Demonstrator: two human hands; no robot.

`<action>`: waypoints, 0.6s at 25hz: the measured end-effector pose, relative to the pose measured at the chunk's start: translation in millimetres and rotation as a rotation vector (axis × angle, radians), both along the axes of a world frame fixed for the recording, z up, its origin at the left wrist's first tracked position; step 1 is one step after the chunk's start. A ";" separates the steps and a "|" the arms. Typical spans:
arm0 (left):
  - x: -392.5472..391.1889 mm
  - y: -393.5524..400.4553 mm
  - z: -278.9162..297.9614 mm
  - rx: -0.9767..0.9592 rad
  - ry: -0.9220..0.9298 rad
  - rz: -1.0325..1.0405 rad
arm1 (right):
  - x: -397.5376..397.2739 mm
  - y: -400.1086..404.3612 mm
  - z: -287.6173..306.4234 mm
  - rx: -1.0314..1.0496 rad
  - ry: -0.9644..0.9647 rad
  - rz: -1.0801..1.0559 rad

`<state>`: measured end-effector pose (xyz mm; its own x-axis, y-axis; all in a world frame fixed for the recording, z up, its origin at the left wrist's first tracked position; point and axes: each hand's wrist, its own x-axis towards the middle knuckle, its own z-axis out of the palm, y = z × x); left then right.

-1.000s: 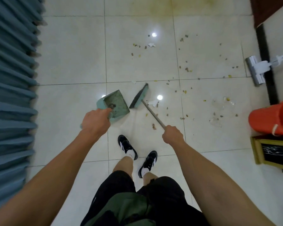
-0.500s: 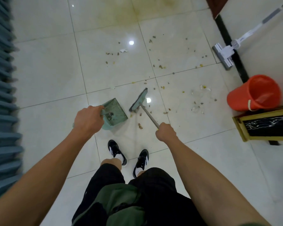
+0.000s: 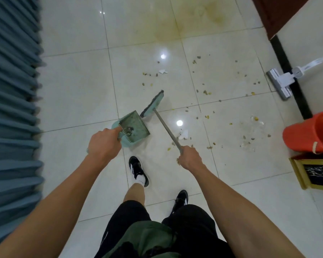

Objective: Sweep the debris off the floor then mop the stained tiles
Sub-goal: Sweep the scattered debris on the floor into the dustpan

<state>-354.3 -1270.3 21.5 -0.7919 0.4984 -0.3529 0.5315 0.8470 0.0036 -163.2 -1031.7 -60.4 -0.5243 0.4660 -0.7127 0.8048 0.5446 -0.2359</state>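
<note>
My left hand (image 3: 103, 144) grips the handle of a teal dustpan (image 3: 133, 126), which holds a little dark debris near its comb edge. My right hand (image 3: 189, 158) is closed around the grey handle of a broom (image 3: 153, 104); its teal head sits just beyond the dustpan's mouth. Small brown and yellow debris (image 3: 205, 92) and white paper scraps lie scattered over the pale tiles ahead and to the right. A yellowish stain (image 3: 175, 25) spreads over the far tiles. A white flat mop (image 3: 280, 83) leans against the right wall.
A blue pleated curtain (image 3: 11, 108) fills the left side. An orange bucket (image 3: 309, 134) stands at the right, beside a yellow-framed dark panel (image 3: 313, 172). A dark wooden door corner (image 3: 280, 13) is at the top right. My black shoes stand below the dustpan.
The view has swung back left and forward. The broom head has moved away from me, ahead of the dustpan. My left foot has stepped forward.
</note>
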 end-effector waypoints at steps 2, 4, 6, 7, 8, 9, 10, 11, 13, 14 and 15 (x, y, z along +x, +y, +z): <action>-42.1 -16.0 -7.4 -0.011 -0.005 0.012 | -55.3 -16.3 -10.2 0.014 0.014 0.022; -77.2 -30.1 -14.6 -0.038 -0.008 0.002 | -109.5 -30.3 -18.8 0.008 0.030 0.058; -107.3 -39.6 -20.6 -0.064 -0.024 -0.027 | -156.4 -41.0 -27.4 0.000 0.038 0.069; -118.6 -42.2 -23.1 -0.068 -0.025 -0.033 | -173.0 -44.6 -30.6 0.002 0.040 0.066; -127.2 -43.8 -25.4 -0.068 -0.024 -0.031 | -185.0 -47.2 -33.4 0.008 0.041 0.061; -135.2 -45.2 -28.4 -0.071 -0.026 -0.027 | -193.8 -49.4 -36.8 0.014 0.036 0.051; -140.9 -45.8 -30.8 -0.071 -0.030 -0.023 | -198.6 -50.0 -39.3 0.020 0.027 0.043; -144.6 -45.8 -32.7 -0.065 -0.033 -0.022 | -199.2 -50.1 -41.0 0.024 0.013 0.038; -147.6 -43.7 -36.2 -0.041 -0.039 -0.031 | -191.9 -48.7 -43.6 0.019 -0.026 0.034; -146.5 -41.4 -37.6 -0.028 -0.049 -0.038 | -183.9 -47.2 -44.7 0.010 -0.055 0.026; -144.0 -38.3 -38.9 -0.016 -0.063 -0.038 | -174.4 -45.5 -45.0 0.002 -0.085 0.014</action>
